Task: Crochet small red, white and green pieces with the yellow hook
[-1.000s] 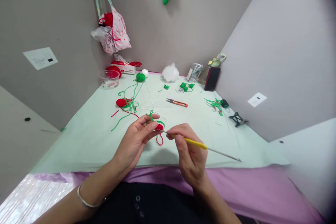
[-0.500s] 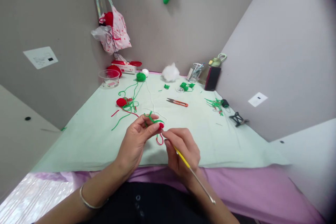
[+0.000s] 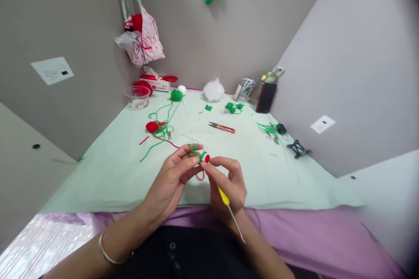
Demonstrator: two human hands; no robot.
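Note:
A small crocheted piece (image 3: 203,157) in red, white and green is between my hands near the table's front. The thumb and fingers of my left hand (image 3: 173,174) pinch its left side, with green yarn running over the index finger. My right hand (image 3: 228,183) is closed round a crochet hook (image 3: 224,196) with a yellow grip; its metal shaft points down toward my forearm. The right fingertips touch the piece's right edge. A red yarn loop hangs just below. Where the hook's working tip meets the stitches is hidden by my fingers.
Orange-handled snips (image 3: 222,127) lie beyond my hands. Red yarn (image 3: 152,127) and a green ball (image 3: 176,95) are at left with tangled strands. White stuffing (image 3: 214,90), a clear cup (image 3: 244,90) and a phone (image 3: 266,98) stand at the back. A black stand (image 3: 297,149) is at right.
The crocheted piece has turned between my fingers, its red part now at the right. My right hand has tilted, and the hook stands steeper with its lower end swung left.

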